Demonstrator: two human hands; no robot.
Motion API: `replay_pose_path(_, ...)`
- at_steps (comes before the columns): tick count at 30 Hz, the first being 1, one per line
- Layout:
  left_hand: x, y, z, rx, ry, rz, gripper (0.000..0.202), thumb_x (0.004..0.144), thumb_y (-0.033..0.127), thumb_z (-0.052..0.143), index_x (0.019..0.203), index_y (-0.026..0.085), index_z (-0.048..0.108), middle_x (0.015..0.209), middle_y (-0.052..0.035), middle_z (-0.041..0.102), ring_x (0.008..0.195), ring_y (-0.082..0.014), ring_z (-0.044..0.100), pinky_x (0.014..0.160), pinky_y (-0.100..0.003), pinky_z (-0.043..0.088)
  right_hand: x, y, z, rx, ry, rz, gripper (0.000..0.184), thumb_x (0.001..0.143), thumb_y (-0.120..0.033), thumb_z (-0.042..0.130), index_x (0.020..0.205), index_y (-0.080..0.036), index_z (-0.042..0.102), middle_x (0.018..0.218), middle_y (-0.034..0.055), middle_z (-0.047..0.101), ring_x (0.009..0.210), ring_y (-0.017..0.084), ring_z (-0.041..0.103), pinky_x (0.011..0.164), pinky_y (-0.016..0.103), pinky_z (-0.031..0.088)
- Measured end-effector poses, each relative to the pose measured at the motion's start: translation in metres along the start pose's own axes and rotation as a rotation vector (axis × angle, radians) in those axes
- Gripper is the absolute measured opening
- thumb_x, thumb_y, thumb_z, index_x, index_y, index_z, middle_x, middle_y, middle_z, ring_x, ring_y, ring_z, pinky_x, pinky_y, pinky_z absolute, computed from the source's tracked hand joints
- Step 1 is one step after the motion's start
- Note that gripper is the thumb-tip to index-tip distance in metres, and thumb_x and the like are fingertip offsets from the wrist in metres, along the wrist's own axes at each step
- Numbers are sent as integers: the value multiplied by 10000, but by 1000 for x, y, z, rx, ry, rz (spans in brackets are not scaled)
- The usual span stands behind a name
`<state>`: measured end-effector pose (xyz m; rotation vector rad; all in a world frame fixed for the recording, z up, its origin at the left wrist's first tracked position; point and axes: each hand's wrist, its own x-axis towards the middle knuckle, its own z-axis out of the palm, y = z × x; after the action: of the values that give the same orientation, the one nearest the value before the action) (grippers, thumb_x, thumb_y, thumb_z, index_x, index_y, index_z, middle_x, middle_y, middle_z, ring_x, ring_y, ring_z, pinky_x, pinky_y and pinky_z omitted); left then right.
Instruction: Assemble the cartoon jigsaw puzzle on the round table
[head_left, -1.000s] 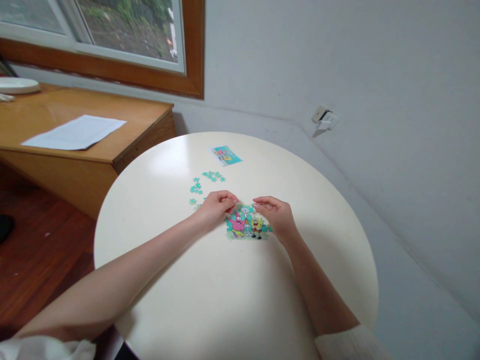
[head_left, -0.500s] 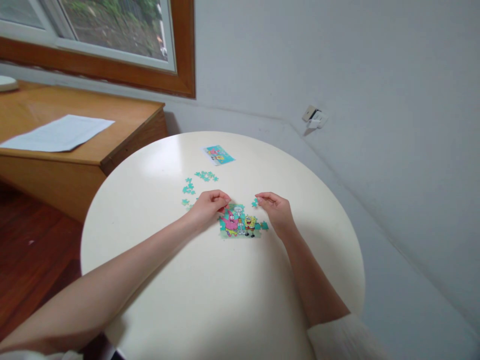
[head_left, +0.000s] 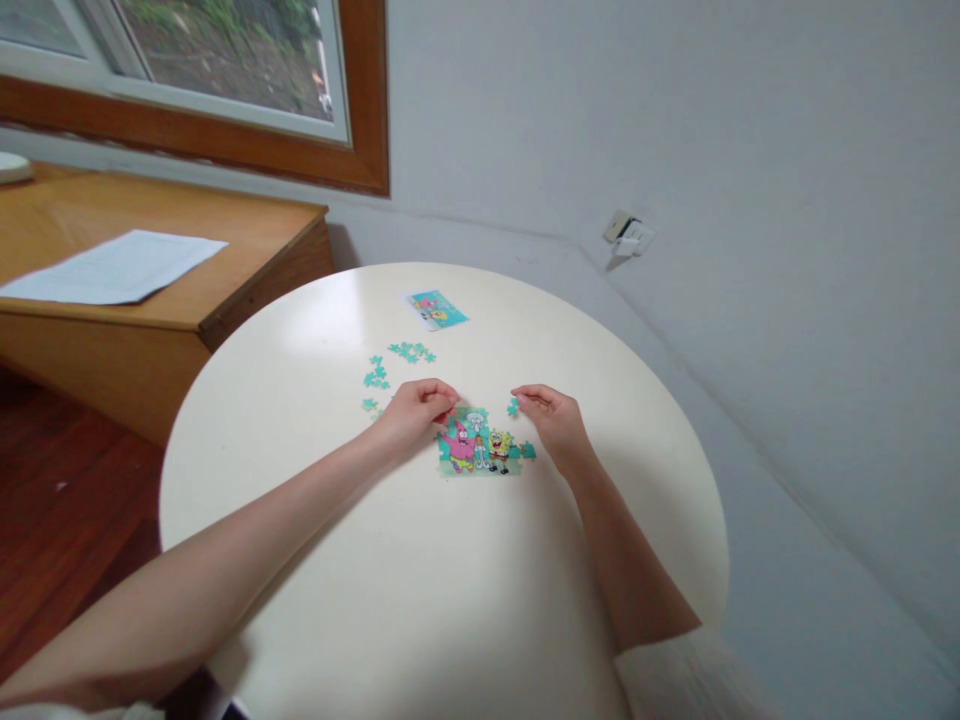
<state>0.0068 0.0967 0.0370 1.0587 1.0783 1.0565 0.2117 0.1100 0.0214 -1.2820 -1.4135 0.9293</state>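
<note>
right grip point(head_left: 553, 422) pinching teal piece point(head_left: 513, 407), beside puzzle point(head_left: 480, 448), left grip point(head_left: 415, 410) touching it

We look down on a round cream table point(head_left: 450, 600) set close to pale grey walls point(head_left: 675, 120) — a socket point(head_left: 628, 236) sits low on one. To our left a wooden desk point(head_left: 247, 240) bears a white sheet point(head_left: 112, 266), beneath a wood-framed window point(head_left: 225, 50) showing greenery; the floor point(head_left: 67, 500) is dark reddish wood.
</note>
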Motion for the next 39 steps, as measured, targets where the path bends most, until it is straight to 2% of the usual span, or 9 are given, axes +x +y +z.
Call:
replay_pose_path(14, 0, 6, -1, 26, 40, 6, 55, 666, 104, 544, 642, 137, 580, 528, 9, 561, 489, -65, 469, 536, -213, 389, 1, 4, 0, -33, -25, 2, 249, 621, -370, 619, 745, -157, 658, 731, 57, 689, 665, 163, 622, 689, 318, 501)
replay_pose_path(19, 1, 11, -8, 92, 74, 90, 27, 641, 165, 568, 645, 140, 575, 536, 14, 562, 496, -76, 483, 539, -217, 408, 3, 10, -1, -77, -11, -6, 238, 623, -361, 591, 733, -158, 651, 708, 58, 686, 643, 167, 625, 651, 308, 502)
replay_pose_path(24, 10, 18, -25, 168, 205, 168, 57, 648, 171, 538, 665, 137, 580, 549, 16, 560, 484, -77, 473, 516, -213, 386, 11, 26, -13, -179, 152, -3, 216, 607, -332, 550, 688, -155, 644, 677, 71, 683, 617, 177, 621, 642, 320, 500)
replay_pose_path(30, 27, 21, -60, 371, 395, 200, 136, 663, 175, 492, 703, 130, 614, 564, 7, 571, 487, -88, 460, 503, -217, 366, 17, 41, -26, -388, 323, 29, 262, 614, -322, 517, 717, -134, 668, 685, 97, 689, 624, 199, 623, 666, 344, 493)
replay_pose_path(34, 34, 18, -78, 585, 413, 223, 153, 673, 221, 506, 687, 134, 631, 603, -19, 611, 557, -123, 517, 546, -233, 388, 15, 39, -28, -524, 342, 7, 269, 624, -312, 494, 716, -137, 676, 689, 97, 692, 627, 203, 624, 669, 342, 487)
replay_pose_path(39, 32, 17, -83, 818, 408, 231, 173, 697, 219, 502, 719, 145, 656, 704, -44, 660, 634, -151, 573, 615, -255, 419, 16, 42, -30, -580, 355, -70, 292, 642, -333, 475, 726, -150, 688, 729, 102, 702, 638, 209, 621, 670, 348, 484)
